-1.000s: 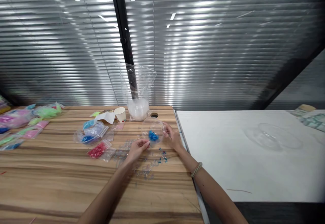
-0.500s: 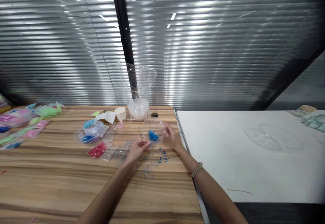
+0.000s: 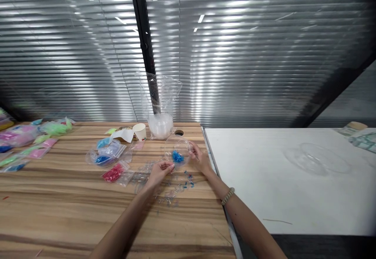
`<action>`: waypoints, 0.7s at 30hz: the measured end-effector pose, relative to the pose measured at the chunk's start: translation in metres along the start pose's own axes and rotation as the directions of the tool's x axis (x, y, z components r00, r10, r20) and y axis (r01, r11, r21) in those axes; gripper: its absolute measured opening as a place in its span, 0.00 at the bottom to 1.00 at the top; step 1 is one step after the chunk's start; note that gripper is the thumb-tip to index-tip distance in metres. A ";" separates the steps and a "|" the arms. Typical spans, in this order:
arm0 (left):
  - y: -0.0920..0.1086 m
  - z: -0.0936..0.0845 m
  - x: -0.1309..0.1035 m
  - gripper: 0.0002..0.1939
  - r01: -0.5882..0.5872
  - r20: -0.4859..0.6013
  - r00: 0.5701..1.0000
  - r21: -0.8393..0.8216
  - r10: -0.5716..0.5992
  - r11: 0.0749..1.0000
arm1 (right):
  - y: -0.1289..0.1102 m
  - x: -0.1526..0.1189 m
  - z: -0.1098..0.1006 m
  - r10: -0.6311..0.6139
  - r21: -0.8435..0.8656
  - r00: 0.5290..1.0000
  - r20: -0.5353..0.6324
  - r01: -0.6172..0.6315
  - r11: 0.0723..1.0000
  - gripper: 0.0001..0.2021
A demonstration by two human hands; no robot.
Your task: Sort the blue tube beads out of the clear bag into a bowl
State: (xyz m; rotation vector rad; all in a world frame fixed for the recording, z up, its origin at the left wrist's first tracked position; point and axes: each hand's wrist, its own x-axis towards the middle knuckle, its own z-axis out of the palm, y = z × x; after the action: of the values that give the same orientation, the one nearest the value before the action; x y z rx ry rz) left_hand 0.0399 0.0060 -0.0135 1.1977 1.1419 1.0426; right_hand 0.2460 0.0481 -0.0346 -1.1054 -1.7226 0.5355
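Note:
A clear plastic bowl [image 3: 185, 143] is tilted over the wooden table, with a small heap of blue tube-shaped beads [image 3: 177, 156] inside. My right hand [image 3: 200, 159] grips its right side, the thumb and fingers closed on the rim. At the bowl's lower left edge is my left hand [image 3: 160, 172], thumb and fingertips pinched together; whatever lies between them is too small to make out. Below the hands, loose clear beads [image 3: 170, 197] are scattered on the wood, and a few blue and red beads [image 3: 188, 180] lie to the right of them.
Left of my hands lie a bag of red beads [image 3: 113, 173] and a clear dish [image 3: 91, 158] with small bags. Behind stand a paper cup [image 3: 139, 132] and stacked clear bowls [image 3: 160, 126] in plastic wrap. Colourful bags [image 3: 23, 135] fill the far left. A white table [image 3: 249, 180] adjoins at right.

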 end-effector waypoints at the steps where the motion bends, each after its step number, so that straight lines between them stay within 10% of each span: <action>1: 0.000 0.000 0.000 0.24 0.001 0.002 1.000 0.000 -0.001 1.000 | 0.000 0.000 0.000 0.003 0.007 1.000 0.002 -0.003 1.000 0.27; 21: 0.004 0.003 -0.004 0.22 -0.009 0.044 0.999 -0.002 0.009 1.000 | 0.005 0.000 0.001 -0.013 0.005 1.000 -0.013 0.013 1.000 0.27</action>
State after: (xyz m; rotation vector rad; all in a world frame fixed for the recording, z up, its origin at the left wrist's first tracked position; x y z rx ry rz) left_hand 0.0418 0.0020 -0.0086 1.2193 1.1020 1.0189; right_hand 0.2467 0.0503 -0.0389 -1.0912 -1.7147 0.5238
